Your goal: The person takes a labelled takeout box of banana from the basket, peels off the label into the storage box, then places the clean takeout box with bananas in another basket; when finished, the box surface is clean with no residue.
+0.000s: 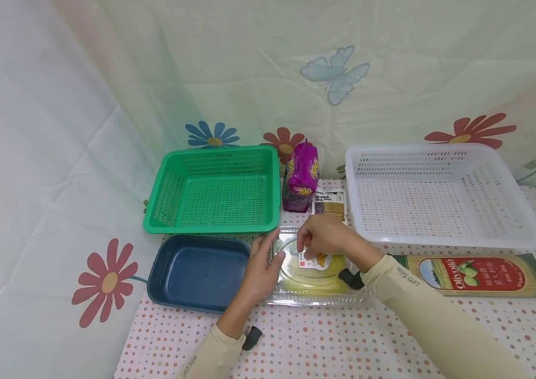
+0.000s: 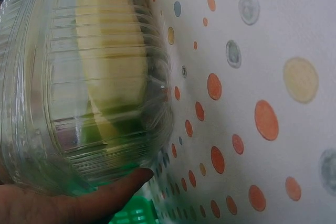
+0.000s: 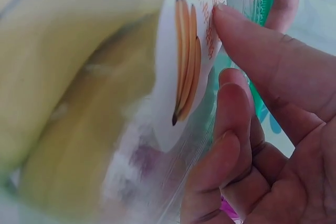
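Note:
A clear plastic box with bananas inside lies on the table in front of the person. On its lid is a white label printed with bananas. My right hand reaches over the lid, its thumb and fingers curled at the label; in the right wrist view the thumb pinches the label's edge. My left hand rests against the box's left side with fairly straight fingers; one finger lies along the box's edge in the left wrist view. The right index fingertip is partly hidden.
Left stand a green basket and a dark blue tray. Behind the box are a purple packet and a small brown-and-white packet. To the right are a white basket and a spaghetti pack.

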Demonstrator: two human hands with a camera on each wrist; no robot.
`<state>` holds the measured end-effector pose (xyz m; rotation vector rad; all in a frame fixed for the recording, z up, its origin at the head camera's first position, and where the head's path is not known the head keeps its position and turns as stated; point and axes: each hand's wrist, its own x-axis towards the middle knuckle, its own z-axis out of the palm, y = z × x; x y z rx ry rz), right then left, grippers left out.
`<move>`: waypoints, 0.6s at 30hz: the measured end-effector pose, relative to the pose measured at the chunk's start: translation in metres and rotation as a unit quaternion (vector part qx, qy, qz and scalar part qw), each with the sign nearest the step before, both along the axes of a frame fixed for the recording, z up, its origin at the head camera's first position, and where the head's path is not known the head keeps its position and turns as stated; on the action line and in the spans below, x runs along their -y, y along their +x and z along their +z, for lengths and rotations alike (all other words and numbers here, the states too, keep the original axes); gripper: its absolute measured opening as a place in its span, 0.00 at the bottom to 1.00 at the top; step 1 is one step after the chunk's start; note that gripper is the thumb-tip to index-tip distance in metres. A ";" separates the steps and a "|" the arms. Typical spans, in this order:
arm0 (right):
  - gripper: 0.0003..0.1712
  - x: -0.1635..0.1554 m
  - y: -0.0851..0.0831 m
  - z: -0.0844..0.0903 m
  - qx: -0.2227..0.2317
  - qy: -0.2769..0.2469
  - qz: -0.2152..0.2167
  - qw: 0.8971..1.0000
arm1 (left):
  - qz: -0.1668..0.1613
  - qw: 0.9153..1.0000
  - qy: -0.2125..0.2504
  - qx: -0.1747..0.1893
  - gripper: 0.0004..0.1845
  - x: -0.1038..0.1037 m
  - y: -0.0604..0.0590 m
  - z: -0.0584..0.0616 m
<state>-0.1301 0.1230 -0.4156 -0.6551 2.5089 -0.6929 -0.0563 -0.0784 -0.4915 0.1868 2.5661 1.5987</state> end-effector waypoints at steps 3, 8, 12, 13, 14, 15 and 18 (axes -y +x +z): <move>0.10 0.001 0.000 0.000 -0.002 0.005 -0.006 1.000 | -0.001 1.000 0.000 0.000 0.31 0.000 0.000 0.000; 0.10 0.005 0.001 0.001 -0.004 0.020 -0.018 1.000 | -0.003 1.000 -0.001 -0.002 0.31 0.000 0.000 0.000; 0.10 0.007 0.001 0.001 -0.007 0.034 -0.024 0.999 | -0.003 1.000 0.000 -0.003 0.31 0.000 -0.001 0.000; 0.10 0.007 0.001 0.001 -0.008 0.036 -0.025 0.999 | -0.004 1.000 0.000 -0.003 0.31 0.000 -0.001 -0.001; 0.10 0.008 0.001 0.000 -0.009 0.037 -0.026 0.999 | -0.004 1.000 0.000 -0.003 0.31 0.000 -0.001 -0.001; 0.10 0.007 0.001 0.000 -0.009 0.038 -0.027 0.999 | -0.004 1.000 -0.001 -0.003 0.31 0.000 -0.001 -0.001; 0.11 0.008 0.001 0.000 -0.003 0.039 -0.033 0.999 | -0.005 1.000 -0.002 -0.005 0.31 0.000 -0.001 -0.002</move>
